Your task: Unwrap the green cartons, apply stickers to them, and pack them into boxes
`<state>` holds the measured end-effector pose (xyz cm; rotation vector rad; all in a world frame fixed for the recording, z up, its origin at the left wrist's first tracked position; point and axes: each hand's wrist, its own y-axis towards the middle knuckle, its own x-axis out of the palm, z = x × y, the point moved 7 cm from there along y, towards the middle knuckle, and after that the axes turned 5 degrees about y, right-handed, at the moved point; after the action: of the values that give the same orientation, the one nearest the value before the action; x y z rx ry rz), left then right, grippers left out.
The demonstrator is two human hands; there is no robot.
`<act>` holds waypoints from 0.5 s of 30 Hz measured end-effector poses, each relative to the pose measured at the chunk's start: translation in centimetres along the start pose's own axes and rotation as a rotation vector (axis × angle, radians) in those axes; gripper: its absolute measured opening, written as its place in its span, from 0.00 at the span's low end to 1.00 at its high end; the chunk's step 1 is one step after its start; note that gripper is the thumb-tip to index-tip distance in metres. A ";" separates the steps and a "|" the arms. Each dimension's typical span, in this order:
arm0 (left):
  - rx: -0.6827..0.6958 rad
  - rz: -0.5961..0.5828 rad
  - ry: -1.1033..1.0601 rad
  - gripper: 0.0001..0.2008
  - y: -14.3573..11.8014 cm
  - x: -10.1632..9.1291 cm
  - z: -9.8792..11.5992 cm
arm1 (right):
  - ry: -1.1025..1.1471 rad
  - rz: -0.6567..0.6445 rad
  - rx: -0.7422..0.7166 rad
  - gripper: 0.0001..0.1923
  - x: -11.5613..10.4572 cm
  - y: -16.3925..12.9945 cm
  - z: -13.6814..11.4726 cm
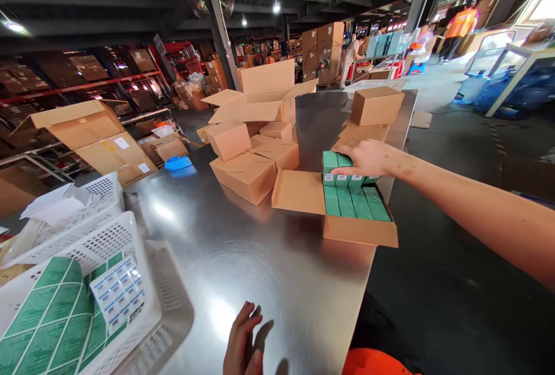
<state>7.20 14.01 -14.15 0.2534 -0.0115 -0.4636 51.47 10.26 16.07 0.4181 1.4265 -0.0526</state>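
My right hand reaches into an open cardboard carton at the table's right edge. Its thumb and fingers grip small green boxes with white labels, which stand raised at the back of the carton. In front of them, more green boxes lie side by side inside. The carton's left and front flaps are folded outward. Low in the view, my left hand hovers near the bare metal table, holding nothing, fingers apart and partly cut off by the frame.
Closed cartons and a large open carton stand at the table's middle and back. White baskets on the left hold green label sheets and papers. A blue tape dispenser-like object lies beyond. People are far back.
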 end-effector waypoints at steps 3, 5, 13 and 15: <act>-0.051 0.011 -0.066 0.18 -0.1 0.1 0.1 | 0.008 -0.046 -0.026 0.31 0.0 0.6 -0.3; -0.068 0.002 -0.063 0.18 -0.1 0.3 0.4 | 0.010 -0.071 -0.032 0.31 0.2 1.1 -0.3; -0.006 0.046 -0.057 0.16 0.0 1.0 1.8 | 0.017 -0.104 0.004 0.32 0.5 1.5 0.1; -0.013 0.014 -0.036 0.16 0.2 0.9 2.2 | 0.027 -0.112 0.021 0.32 0.3 1.4 0.7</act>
<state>7.97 13.28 -12.03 0.2322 -0.0459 -0.4539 52.62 11.41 16.23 0.3571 1.4759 -0.1529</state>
